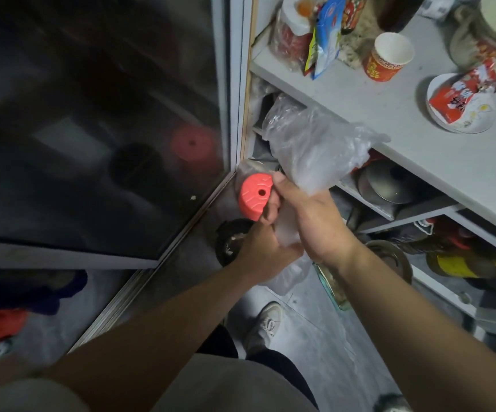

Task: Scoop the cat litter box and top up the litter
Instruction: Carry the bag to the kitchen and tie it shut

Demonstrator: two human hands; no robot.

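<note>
A clear plastic bag (315,147) is held up in front of the grey shelf unit. My right hand (312,221) grips its lower part, thumb toward the top. My left hand (263,248) holds a round coral-red plastic bag dispenser (254,196) with a hole in its face, and the bag's lower end runs between both hands. No litter box, scoop or litter shows in this view.
A grey shelf unit (419,138) on the right holds a paper cup (387,56), snack packets, a bowl (460,104), pots and bottles. A dark glass sliding door (98,129) fills the left. My shoe (266,325) stands on the grey tiled floor, near a black round object (230,242).
</note>
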